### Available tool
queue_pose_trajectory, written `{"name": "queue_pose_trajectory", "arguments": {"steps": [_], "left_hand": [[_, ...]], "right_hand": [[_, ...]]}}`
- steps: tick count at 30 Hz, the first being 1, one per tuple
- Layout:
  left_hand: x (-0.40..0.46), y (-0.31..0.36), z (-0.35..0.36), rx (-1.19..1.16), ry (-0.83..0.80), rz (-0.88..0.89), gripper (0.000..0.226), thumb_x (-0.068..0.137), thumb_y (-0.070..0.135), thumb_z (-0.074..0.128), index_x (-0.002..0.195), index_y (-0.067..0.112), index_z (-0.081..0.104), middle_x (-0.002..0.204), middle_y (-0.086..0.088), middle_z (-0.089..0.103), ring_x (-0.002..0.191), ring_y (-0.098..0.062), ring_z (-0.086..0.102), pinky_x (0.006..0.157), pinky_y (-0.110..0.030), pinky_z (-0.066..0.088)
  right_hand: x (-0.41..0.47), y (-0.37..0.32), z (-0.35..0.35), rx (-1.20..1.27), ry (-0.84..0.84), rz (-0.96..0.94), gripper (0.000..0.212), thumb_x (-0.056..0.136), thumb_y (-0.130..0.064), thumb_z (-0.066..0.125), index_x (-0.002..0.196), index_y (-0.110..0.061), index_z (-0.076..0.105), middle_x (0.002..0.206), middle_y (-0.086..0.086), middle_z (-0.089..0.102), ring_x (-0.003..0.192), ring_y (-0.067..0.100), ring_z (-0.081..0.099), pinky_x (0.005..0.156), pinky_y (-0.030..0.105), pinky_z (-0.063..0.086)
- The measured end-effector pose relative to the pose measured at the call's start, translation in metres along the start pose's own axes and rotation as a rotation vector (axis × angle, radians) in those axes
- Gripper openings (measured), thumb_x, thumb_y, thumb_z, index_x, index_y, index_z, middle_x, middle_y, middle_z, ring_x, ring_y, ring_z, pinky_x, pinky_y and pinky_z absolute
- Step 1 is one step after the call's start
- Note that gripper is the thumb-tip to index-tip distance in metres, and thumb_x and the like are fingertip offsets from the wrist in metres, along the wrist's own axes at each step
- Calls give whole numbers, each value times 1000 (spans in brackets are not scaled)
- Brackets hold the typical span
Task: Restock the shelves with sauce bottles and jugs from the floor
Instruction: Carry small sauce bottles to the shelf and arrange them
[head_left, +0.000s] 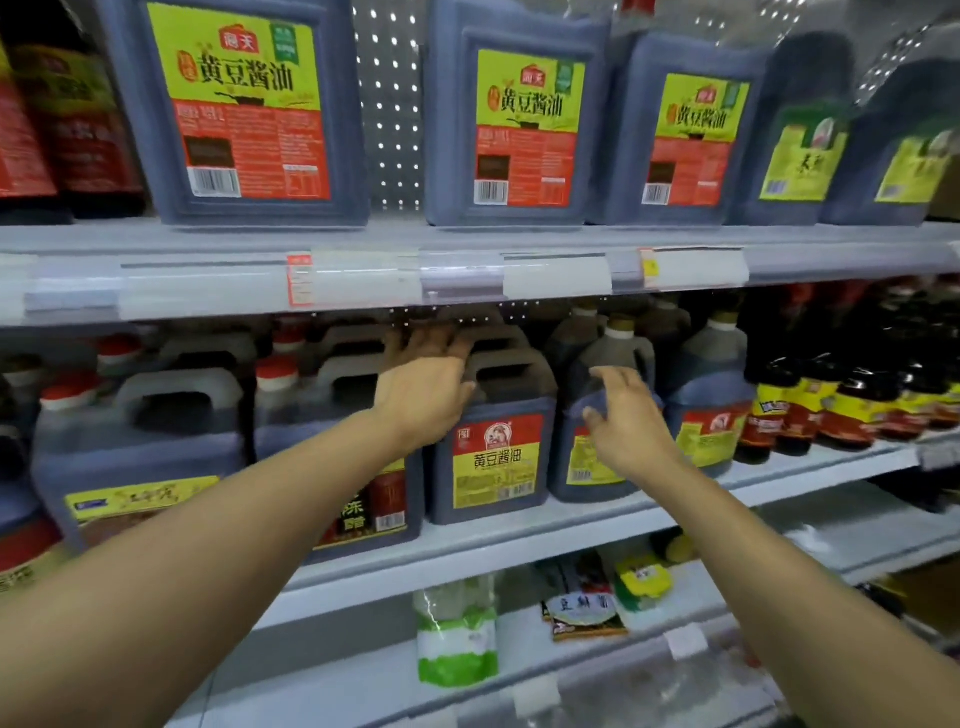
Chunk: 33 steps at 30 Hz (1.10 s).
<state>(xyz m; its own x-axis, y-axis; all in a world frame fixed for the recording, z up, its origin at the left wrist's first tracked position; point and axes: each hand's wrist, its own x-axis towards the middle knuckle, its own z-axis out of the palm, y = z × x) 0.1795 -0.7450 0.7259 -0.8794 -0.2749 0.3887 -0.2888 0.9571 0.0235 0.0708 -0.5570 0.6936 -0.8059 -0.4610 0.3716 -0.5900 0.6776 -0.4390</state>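
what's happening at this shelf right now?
A person is restocking soy sauce jugs on the middle shelf. The left hand is on the handle of the jug with the red and yellow label, fingers over the handle. The right hand is open, against the rounder jug beside it. Both jugs stand upright on the shelf. More large jugs line the shelf above.

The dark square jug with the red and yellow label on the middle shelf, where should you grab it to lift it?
Probably by the moulded loop handle on top of the dark square jug with the red and yellow label, reaching from the front and above. The left hand is already there; neighbouring jugs crowd both sides. The right hand rests on the rounder dark jug beside it.
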Motion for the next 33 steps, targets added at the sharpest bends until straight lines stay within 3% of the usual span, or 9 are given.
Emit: {"name": "queue_pose_trajectory", "arguments": {"steps": [3,7,9,13,17,22,28,33], "left_hand": [[16,22,13,16,-40,-56,41,97,34,41,133,15,46,139,-9,46,127,-30,43,103,-40,32],[38,49,33,25,-36,-74,46,96,33,42,139,18,38,145,-11,36,133,-31,32,109,-41,22],[49,57,40,-30,-42,-136,44,96,35,42,136,17,42,143,-12,38,131,-31,35,108,-41,27],[69,65,40,-42,-84,-274,42,96,46,39,120,16,57,128,-12,56,117,-31,52,88,-34,42],[77,68,39,-9,-68,-362,50,88,63,44,114,25,62,119,-6,63,109,-28,58,72,-30,37],[79,70,44,15,-16,-389,50,85,66,44,112,29,63,120,-4,63,110,-27,58,72,-29,35],[75,76,43,57,9,-425,52,85,67,44,112,27,62,117,-6,64,109,-28,59,71,-28,34],[77,74,45,79,-7,-427,52,84,68,44,111,27,63,114,-8,65,107,-29,60,71,-29,36]], "right_hand": [[7,21,-4,19,-6,-27,46,93,-12,51,137,-8,39,145,12,33,131,32,36,105,39,34],[15,49,-12,60,-22,-28,43,94,-12,50,137,-10,39,144,11,33,131,31,37,105,39,36],[18,61,-14,84,-26,-18,43,95,-12,49,136,-11,39,144,10,32,129,31,39,103,40,39],[22,81,-15,130,-8,4,42,94,-12,49,135,-12,40,142,10,33,121,31,46,95,38,43],[30,92,-17,170,37,20,39,94,-10,49,132,-8,42,139,12,36,121,31,46,96,35,40],[51,92,-23,173,81,43,33,94,-18,52,122,-2,44,129,17,40,115,37,46,90,38,40],[84,76,-22,352,42,29,42,87,-11,57,128,-9,49,134,18,45,117,39,47,96,37,40],[105,72,-8,360,-47,27,38,89,-24,59,124,-11,52,130,17,48,121,35,45,103,37,37]]}}
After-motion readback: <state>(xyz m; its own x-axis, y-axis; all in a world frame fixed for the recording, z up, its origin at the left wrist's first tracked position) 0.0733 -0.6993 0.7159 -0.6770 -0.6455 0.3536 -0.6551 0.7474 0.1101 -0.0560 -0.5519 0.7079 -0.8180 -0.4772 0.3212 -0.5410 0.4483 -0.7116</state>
